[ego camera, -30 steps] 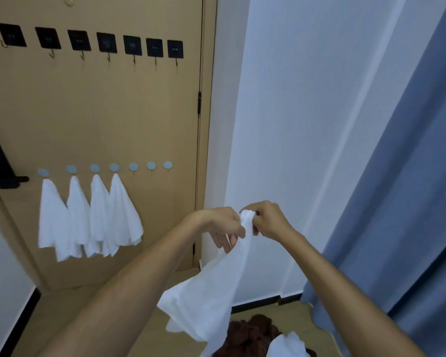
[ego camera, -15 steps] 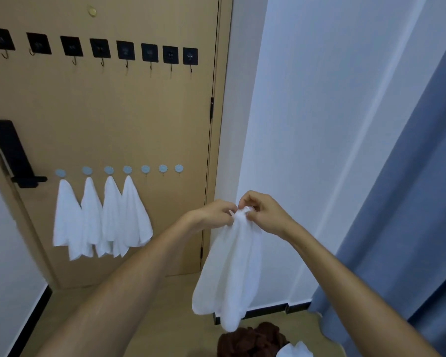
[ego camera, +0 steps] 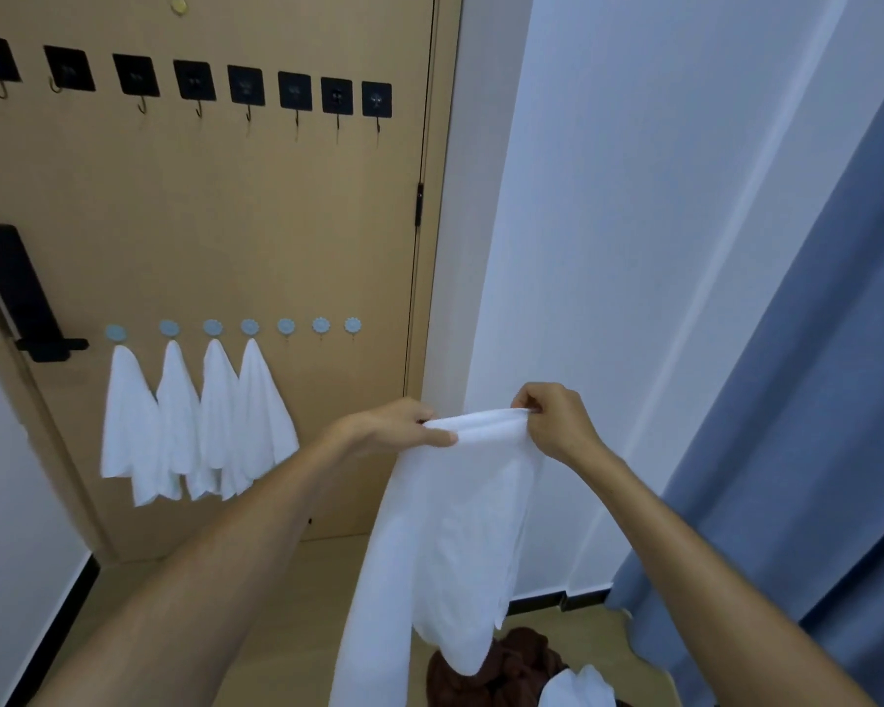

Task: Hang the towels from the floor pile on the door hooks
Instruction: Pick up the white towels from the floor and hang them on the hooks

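Hands have parted: my left hand (ego camera: 394, 431) and right hand (ego camera: 557, 426) pinch the towel (ego camera: 455, 528) edge stretched level; free hooks (ego camera: 320, 326) lie up-left.

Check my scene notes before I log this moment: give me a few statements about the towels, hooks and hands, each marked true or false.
1. Four white towels hang on the blue hooks. True.
2. Both the left hand and the right hand hold the white towel. True.
3. The black hooks carry towels. False: they are all bare.
4. Every blue hook is taken. False: the three rightmost are free.
5. A brown towel lies on the floor. True.
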Tool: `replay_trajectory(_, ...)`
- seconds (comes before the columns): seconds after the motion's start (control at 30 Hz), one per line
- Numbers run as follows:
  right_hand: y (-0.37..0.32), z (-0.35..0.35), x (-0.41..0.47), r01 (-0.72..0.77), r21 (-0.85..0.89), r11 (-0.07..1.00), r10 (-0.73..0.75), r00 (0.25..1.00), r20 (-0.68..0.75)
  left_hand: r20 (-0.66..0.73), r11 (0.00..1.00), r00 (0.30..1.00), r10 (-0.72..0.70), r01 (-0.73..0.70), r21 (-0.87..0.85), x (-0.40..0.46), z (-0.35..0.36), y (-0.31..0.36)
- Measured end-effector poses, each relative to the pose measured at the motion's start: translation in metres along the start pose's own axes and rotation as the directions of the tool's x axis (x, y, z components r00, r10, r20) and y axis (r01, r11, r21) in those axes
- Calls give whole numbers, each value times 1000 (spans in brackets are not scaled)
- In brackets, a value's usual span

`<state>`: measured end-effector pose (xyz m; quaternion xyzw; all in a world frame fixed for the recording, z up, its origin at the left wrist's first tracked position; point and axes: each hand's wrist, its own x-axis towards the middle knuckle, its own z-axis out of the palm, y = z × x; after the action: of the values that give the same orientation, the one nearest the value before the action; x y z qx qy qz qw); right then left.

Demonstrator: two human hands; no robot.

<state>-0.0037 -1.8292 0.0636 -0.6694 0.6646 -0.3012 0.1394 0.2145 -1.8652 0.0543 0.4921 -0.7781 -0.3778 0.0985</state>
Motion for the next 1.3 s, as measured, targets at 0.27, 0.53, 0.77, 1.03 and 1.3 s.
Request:
replay_trajectory(0.27, -24, 30, -12, 19, 214, 977, -79, 958, 277, -50, 982, 993, 103, -110, -154, -3, -7, 32)
replay_trajectory(0.53, -39, 35, -2, -3, 351, 936, -74, 976, 205, -72, 997, 995, 72, -72, 2, -23, -32, 0)
replay_trajectory(0.77, -66, 71, 7, 76, 319, 945, -162, 954, 253, -136, 994, 985, 108, -111, -17, -38, -51, -23)
replay_trajectory(1.03, -119, 119, 20, 142, 382, 913, -249, 936, 247, -167, 998, 984, 65, -63, 20, -48, -65, -69)
replay_trajectory(1.3, -124, 160, 54, 139, 268, 953, -251, 859, 446, -267, 998, 962, -51, 41, -44, -43, -89, -122)
